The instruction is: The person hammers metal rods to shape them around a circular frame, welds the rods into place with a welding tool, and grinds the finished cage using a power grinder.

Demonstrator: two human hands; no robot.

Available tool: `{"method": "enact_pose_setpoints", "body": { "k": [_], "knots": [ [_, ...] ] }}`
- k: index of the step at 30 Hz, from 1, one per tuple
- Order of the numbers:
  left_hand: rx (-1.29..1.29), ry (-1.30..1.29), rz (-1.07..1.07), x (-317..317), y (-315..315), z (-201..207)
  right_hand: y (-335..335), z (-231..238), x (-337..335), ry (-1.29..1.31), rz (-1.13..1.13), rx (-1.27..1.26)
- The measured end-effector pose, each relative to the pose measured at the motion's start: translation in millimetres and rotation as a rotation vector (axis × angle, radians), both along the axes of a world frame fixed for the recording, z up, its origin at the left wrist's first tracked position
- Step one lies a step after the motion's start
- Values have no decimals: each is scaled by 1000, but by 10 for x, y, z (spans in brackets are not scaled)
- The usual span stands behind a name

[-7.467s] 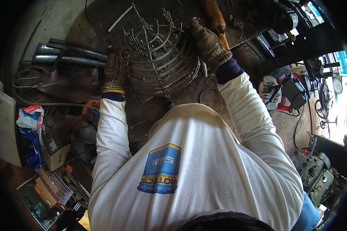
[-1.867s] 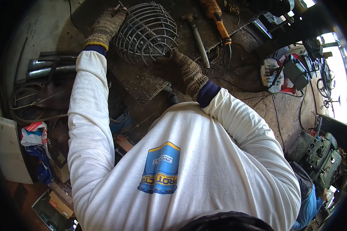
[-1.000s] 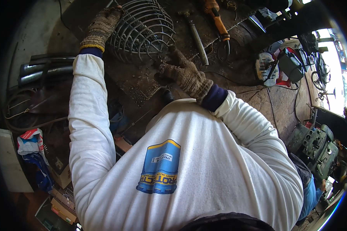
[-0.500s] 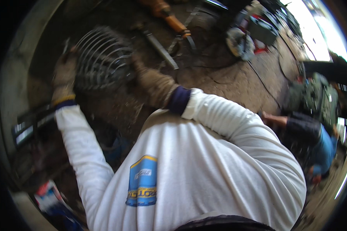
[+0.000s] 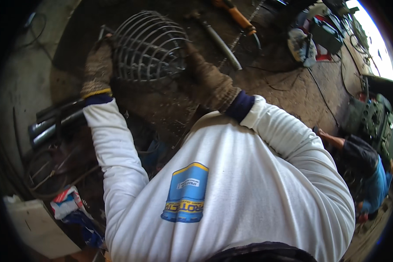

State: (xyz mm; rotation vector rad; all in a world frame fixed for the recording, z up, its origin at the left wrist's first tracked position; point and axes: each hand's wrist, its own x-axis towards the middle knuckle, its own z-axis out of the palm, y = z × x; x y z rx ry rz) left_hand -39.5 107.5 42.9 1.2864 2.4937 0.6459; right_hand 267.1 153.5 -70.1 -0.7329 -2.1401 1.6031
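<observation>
A bowl-shaped cage of bare metal wire [image 5: 149,56] is held up between my hands, its curved ribs facing me. My left hand [image 5: 100,65], in a brown knit glove, grips its left edge. A small metal piece [image 5: 102,33] sticks up beside those fingers; I cannot tell whether it belongs to the cage. At the opposite edge, my right hand [image 5: 208,78], gloved alike, holds the cage, with its fingertips partly hidden by shadow.
Past the cage lie a hammer [image 5: 220,43] and an orange-bodied tool [image 5: 236,18]. A cluttered container [image 5: 326,38] and dark cables occupy the far right. Another person in blue [image 5: 377,187] is at the right. Metal tubes [image 5: 56,124] lie left of my forearm.
My view has shifted, so cage, hands and tools all appear farther right and higher. The cage looks slightly turned and sharper; both hands keep hold of it.
</observation>
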Motion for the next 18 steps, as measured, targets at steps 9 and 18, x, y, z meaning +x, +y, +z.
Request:
{"method": "enact_pose_setpoints", "body": {
  "k": [9, 18],
  "knots": [
    [-201, 597, -325, -497, -212, -184, -112, 399, 3, 234, -133, -180],
    [-237, 524, -326, -405, -146, -51, -133, 569, -15, 532, -272, -468]
  ]
}}
